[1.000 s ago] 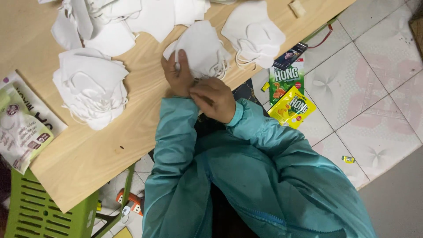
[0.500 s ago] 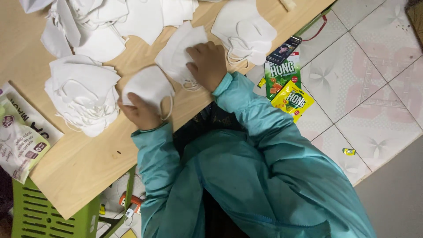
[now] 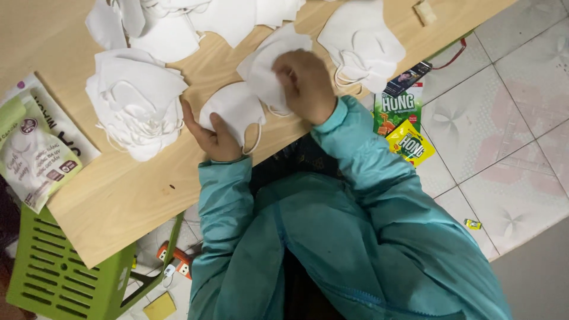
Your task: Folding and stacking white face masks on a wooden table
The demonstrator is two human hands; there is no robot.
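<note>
At the left edge of the table [image 3: 118,201] a printed packet [image 3: 35,154] is lying half over the side. Next to it a tall stack of white masks [image 3: 136,106] is sitting, all nested so they keep together. The left hand [image 3: 210,133] is lying flat and half open, its fingers resting on one white mask [image 3: 234,109] near the front edge of the table — likely pinning it down so it does not slide. The right hand [image 3: 305,83] is curling over a second mask [image 3: 267,65], pinching it with bent fingers. Further right another mask pile [image 3: 361,44] is waiting near the table's right edge — snack packets [image 3: 403,118] are lying on the floor below.
</note>
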